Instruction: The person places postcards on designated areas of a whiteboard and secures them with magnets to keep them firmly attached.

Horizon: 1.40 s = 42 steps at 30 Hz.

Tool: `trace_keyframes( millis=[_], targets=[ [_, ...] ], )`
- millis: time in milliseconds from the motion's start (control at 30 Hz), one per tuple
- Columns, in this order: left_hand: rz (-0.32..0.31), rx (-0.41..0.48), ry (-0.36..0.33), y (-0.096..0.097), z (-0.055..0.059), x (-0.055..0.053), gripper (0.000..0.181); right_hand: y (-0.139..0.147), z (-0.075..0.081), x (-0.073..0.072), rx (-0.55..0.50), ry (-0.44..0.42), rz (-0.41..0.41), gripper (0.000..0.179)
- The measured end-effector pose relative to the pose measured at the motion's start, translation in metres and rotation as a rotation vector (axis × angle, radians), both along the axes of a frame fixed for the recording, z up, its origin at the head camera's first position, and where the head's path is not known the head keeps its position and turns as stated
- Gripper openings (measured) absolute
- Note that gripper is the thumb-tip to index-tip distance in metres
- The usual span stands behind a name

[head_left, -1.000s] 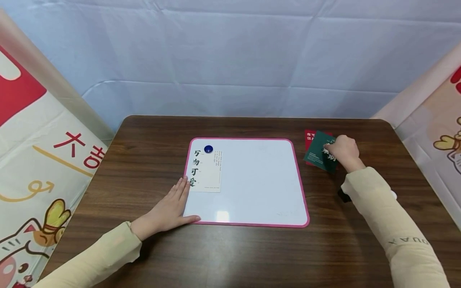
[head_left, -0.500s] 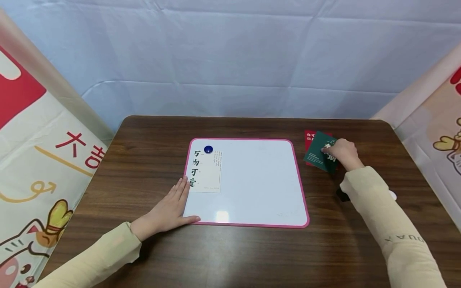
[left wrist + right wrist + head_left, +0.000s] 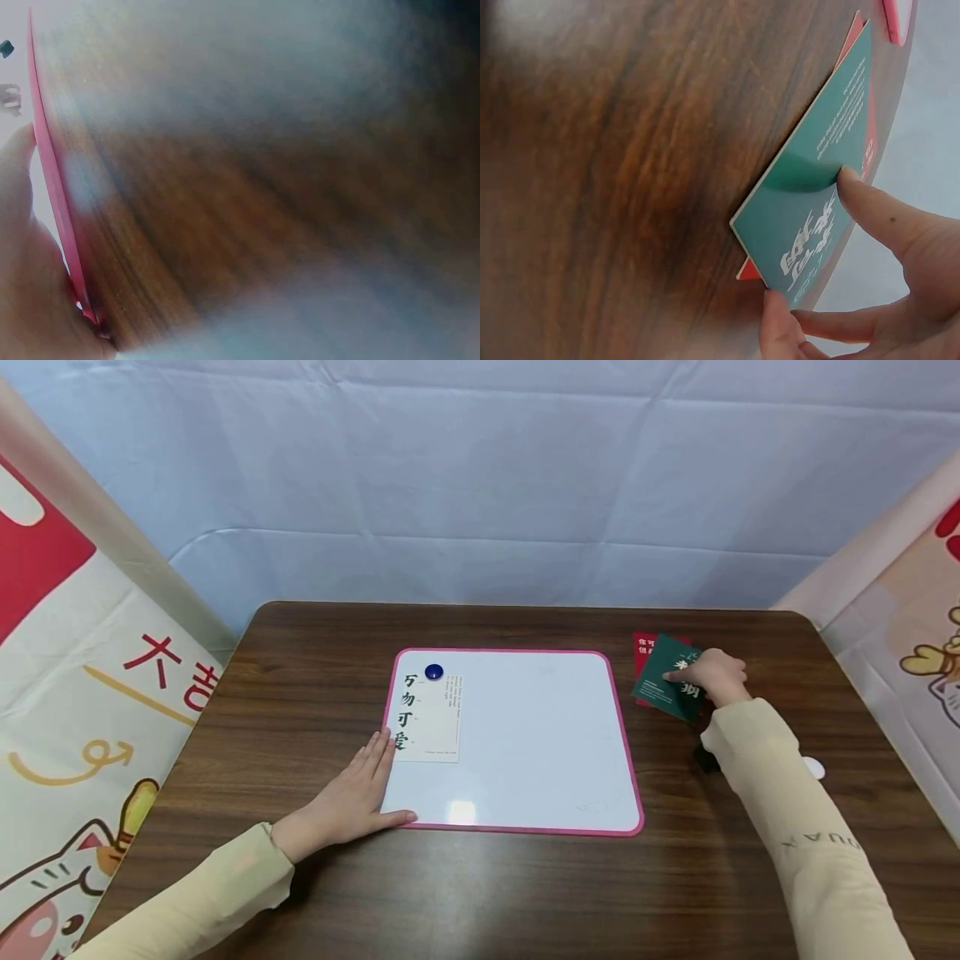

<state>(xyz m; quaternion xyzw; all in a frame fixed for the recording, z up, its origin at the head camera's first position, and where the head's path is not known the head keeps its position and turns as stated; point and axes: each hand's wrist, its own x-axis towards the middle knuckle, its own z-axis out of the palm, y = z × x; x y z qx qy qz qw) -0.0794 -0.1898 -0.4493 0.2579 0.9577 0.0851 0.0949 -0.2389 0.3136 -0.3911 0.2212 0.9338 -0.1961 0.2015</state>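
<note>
My left hand (image 3: 351, 802) lies flat with fingers straight on the near left corner of a whiteboard (image 3: 540, 735) with a pink rim; its thumb crosses the bottom rim. Under its fingertips is the lower left part of a white card (image 3: 438, 727) with black characters, lying along the board's left side. A round blue magnet (image 3: 434, 672) sits on that card's top. To the board's right, my right hand (image 3: 718, 677) pinches a green card (image 3: 795, 180), thumb on its printed face and fingers at its edge. A red card (image 3: 643, 645) shows beneath the green one.
A black object (image 3: 705, 758) and a white rounded one (image 3: 814, 767) stick out from behind the right sleeve, mostly hidden. The brown wooden table (image 3: 480, 893) ends at a pale cloth backdrop (image 3: 480, 510). Printed cloths hang at both sides.
My right thumb has slid leftward over the green card, and the right forearm has shifted slightly left. The left hand, board and white card stay where they were.
</note>
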Motion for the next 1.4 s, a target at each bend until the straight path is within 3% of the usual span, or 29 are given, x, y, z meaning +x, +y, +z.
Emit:
trace_keyframes(
  millis=[367,700,1133,1400],
  targets=[
    [-0.009,-0.005,0.01,0.0008,0.0022,-0.0008,0.106,-0.0035,0.0055,-0.0004,-0.063,0.003,-0.118,0.083],
    [-0.008,-0.007,0.016,0.0007,0.0008,-0.001,0.106,-0.0003,0.0055,-0.0018,-0.037,0.002,-0.08,0.086],
    [0.001,-0.002,0.012,0.0007,0.0009,-0.0004,0.108,0.0009,-0.0008,0.0041,-0.057,0.1,-0.059,0.097],
    [0.001,0.005,0.01,-0.0004,-0.0028,-0.0017,0.109,0.0016,-0.0015,0.0033,0.015,0.138,-0.031,0.091]
  ],
)
